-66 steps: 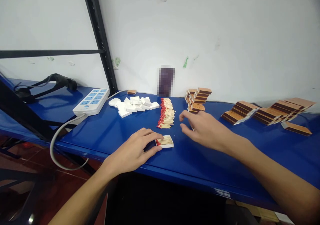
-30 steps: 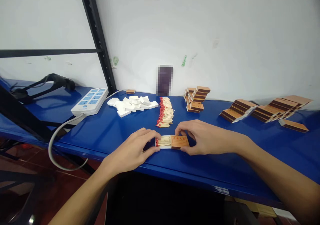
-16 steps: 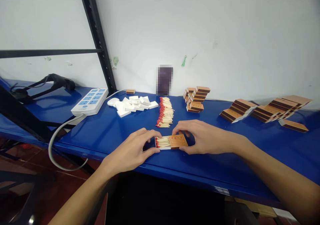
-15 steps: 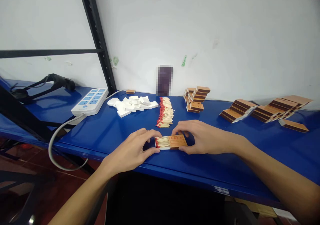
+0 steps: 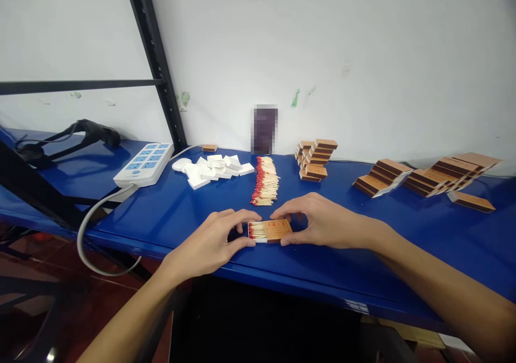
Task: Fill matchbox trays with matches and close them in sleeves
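Note:
A matchbox [image 5: 279, 230] lies partly open near the front edge of the blue table [image 5: 169, 228]. Its white inner tray sticks out to the left and holds red-headed matches [image 5: 258, 230]. My left hand [image 5: 220, 239] pinches the tray's left end between thumb and fingers. From the right, my right hand [image 5: 322, 223] grips the printed sleeve, thumb on the near side and fingers on the far side. Just behind the box lies a long pile of loose matches [image 5: 266, 183], red heads to the left.
White inner trays [image 5: 217, 168] are heaped left of the match pile. Matchbox sleeves stand stacked behind [image 5: 314, 161] and to the right [image 5: 381, 177], with more farther right [image 5: 447, 175]. A power strip [image 5: 145, 164] with a cable sits by the black rack post [image 5: 155, 56].
My right hand has moved left, sliding the sleeve farther over the tray, so less of the matches shows. My left hand has stayed at the tray's end.

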Demonstrator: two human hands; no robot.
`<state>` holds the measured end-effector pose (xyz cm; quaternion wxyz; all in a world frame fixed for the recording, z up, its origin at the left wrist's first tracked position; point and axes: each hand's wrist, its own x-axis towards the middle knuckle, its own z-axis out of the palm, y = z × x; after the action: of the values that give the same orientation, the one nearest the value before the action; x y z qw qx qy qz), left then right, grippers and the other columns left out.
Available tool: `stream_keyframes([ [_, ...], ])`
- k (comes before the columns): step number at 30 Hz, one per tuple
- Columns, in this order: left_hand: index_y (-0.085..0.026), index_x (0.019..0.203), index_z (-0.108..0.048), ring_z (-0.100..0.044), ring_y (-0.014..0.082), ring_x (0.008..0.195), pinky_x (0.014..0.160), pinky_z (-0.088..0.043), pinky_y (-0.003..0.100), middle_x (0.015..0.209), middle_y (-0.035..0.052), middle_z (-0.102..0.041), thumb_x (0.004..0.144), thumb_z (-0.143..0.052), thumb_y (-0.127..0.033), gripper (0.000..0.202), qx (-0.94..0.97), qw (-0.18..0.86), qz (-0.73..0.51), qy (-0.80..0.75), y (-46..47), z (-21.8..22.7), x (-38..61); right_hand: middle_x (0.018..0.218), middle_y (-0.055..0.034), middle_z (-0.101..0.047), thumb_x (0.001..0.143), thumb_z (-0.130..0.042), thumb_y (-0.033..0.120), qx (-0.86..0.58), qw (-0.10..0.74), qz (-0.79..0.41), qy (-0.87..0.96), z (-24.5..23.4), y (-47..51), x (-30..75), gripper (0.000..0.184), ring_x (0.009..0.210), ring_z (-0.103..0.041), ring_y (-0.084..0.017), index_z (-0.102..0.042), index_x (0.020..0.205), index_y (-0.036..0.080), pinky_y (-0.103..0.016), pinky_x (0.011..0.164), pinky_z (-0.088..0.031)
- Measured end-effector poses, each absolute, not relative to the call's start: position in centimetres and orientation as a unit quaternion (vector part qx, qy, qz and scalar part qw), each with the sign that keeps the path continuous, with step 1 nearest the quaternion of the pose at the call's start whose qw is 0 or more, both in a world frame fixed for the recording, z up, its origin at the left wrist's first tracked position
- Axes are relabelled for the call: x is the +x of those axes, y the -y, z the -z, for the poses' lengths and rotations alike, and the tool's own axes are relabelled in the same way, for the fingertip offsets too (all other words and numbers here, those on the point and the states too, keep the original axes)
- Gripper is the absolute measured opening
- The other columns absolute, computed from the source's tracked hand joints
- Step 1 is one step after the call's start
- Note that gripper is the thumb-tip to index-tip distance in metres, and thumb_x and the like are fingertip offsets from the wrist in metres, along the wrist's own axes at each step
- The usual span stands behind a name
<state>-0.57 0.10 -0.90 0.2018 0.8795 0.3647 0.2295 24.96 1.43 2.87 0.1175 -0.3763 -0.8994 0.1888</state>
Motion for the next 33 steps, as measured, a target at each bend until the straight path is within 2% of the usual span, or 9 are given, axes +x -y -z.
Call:
stream_keyframes([
  [4,-0.032,0.127,-0.054,-0.060,0.0174,0.091,0.087,-0.046,0.033,0.111,-0.0012,-0.066,0.091,-0.062,-0.032,0.037,0.878,0.216,-0.231,-0.358,0.0,0.7,-0.5,0.100,-0.0036,-0.073,0.081,-0.068,0.048,-0.344,0.170,-0.170,0.908,-1.3,-1.2,23.8,0.038,0.087,-0.066,-0.019,-0.069,0.110,0.023,-0.032,0.082,-0.046],
  [7,-0.032,0.128,-0.054,-0.060,0.0164,0.086,0.083,-0.047,0.031,0.112,-0.0014,-0.066,0.087,-0.068,-0.036,0.044,0.875,0.239,-0.232,-0.352,0.0,0.4,-0.3,0.107,-0.0051,-0.072,0.084,-0.067,0.040,-0.318,0.201,-0.169,0.911,-0.2,-1.2,23.3,0.035,0.096,-0.065,-0.019,-0.066,0.114,0.022,-0.033,0.087,-0.046],
  [10,-0.031,0.124,-0.057,-0.058,0.0154,0.079,0.076,-0.048,0.029,0.106,-0.0017,-0.067,0.076,-0.077,-0.044,0.054,0.868,0.260,-0.239,-0.350,-0.1,0.2,-0.2,0.109,-0.0037,-0.070,0.087,-0.065,0.036,-0.291,0.197,-0.201,0.914,-0.3,-0.9,23.2,0.031,0.098,-0.064,-0.017,-0.066,0.114,0.023,-0.032,0.088,-0.046],
  [14,-0.026,0.116,-0.061,-0.056,0.0166,0.078,0.071,-0.047,0.029,0.098,-0.0001,-0.066,0.068,-0.080,-0.051,0.057,0.862,0.267,-0.242,-0.356,-0.1,0.1,0.0,0.109,-0.0029,-0.070,0.089,-0.062,0.036,-0.266,0.173,-0.236,0.919,-1.3,-0.4,23.1,0.028,0.099,-0.063,-0.018,-0.066,0.116,0.026,-0.032,0.089,-0.047],
  [18,-0.026,0.113,-0.060,-0.056,0.0181,0.082,0.073,-0.046,0.030,0.100,0.0007,-0.065,0.070,-0.077,-0.053,0.054,0.866,0.270,-0.230,-0.353,0.1,0.2,0.0,0.110,-0.0015,-0.071,0.091,-0.059,0.035,-0.244,0.170,-0.259,0.919,-1.5,-0.4,23.0,0.026,0.101,-0.063,-0.017,-0.068,0.114,0.027,-0.032,0.090,-0.047],
  [23,-0.027,0.115,-0.056,-0.057,0.0226,0.096,0.084,-0.046,0.034,0.111,0.0021,-0.062,0.073,-0.071,-0.058,0.055,0.877,0.215,-0.201,-0.379,0.5,0.1,0.0,0.115,-0.0023,-0.070,0.092,-0.059,0.031,-0.224,0.182,-0.276,0.917,-1.4,-0.6,23.0,0.024,0.113,-0.059,-0.016,-0.068,0.114,0.025,-0.031,0.097,-0.044],
  [28,-0.025,0.118,-0.053,-0.060,0.0260,0.096,0.089,-0.045,0.041,0.105,0.0044,-0.065,0.080,-0.059,-0.063,0.055,0.900,0.125,-0.191,-0.371,1.1,0.2,0.4,0.109,-0.0021,-0.072,0.092,-0.058,0.026,-0.222,0.157,-0.267,0.924,-1.9,-0.4,23.0,0.022,0.103,-0.062,-0.015,-0.068,0.112,0.024,-0.031,0.091,-0.045],
  [31,-0.023,0.115,-0.054,-0.060,0.0260,0.091,0.084,-0.047,0.041,0.103,0.0056,-0.066,0.087,-0.055,-0.060,0.046,0.910,0.089,-0.172,-0.368,1.2,0.4,0.6,0.106,-0.0019,-0.072,0.093,-0.057,0.024,-0.210,0.154,-0.270,0.927,-2.1,-0.3,22.7,0.018,0.100,-0.062,-0.014,-0.068,0.107,0.022,-0.027,0.088,-0.046],
  [33,-0.023,0.117,-0.054,-0.061,0.0267,0.092,0.086,-0.046,0.042,0.104,0.0058,-0.066,0.088,-0.054,-0.059,0.047,0.912,0.074,-0.172,-0.366,1.1,0.6,0.4,0.107,-0.0029,-0.071,0.093,-0.056,0.025,-0.210,0.140,-0.254,0.934,-2.4,-0.3,22.9,0.019,0.101,-0.062,-0.014,-0.067,0.109,0.021,-0.026,0.088,-0.046],
])
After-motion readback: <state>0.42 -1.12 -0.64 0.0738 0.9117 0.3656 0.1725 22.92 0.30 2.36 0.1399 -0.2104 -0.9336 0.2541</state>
